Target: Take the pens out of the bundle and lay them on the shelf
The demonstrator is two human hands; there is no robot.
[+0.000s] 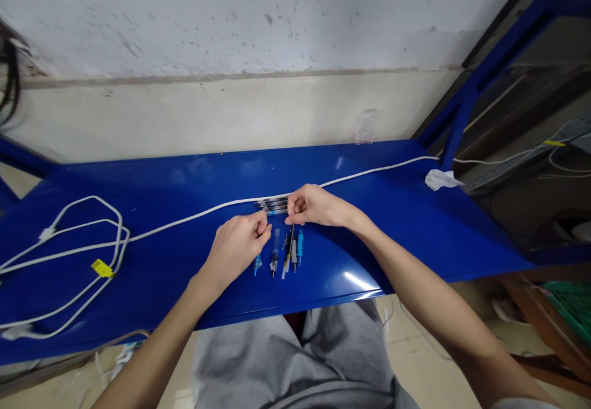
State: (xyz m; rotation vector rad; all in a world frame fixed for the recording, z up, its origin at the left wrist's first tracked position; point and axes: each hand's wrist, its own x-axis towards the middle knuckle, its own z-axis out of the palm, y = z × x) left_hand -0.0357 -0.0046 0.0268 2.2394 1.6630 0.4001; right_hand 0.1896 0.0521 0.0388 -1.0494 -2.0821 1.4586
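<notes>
My left hand [237, 242] is closed, thumb against the curled fingers, over the blue shelf. Whatever it holds, if anything, is hidden. My right hand [313, 204] pinches at the right end of a bundle of pens [272, 204] lying along the white cable; I cannot make out what is between its fingers. Just below it is a thin dark pen refill [289, 250], its upper end close to the fingertips. Around it lie a clear pen barrel [276, 250], a grey pen part [294, 254], a light-blue pen part [300, 246] and another blue part [257, 263] beside my left hand.
A white cable [184, 219] crosses the blue shelf [184, 292], with loops and a yellow tag [102, 268] at left. Crumpled white tissue [441, 179] lies at the right end near the blue frame post [455, 129]. The wall stands behind the shelf.
</notes>
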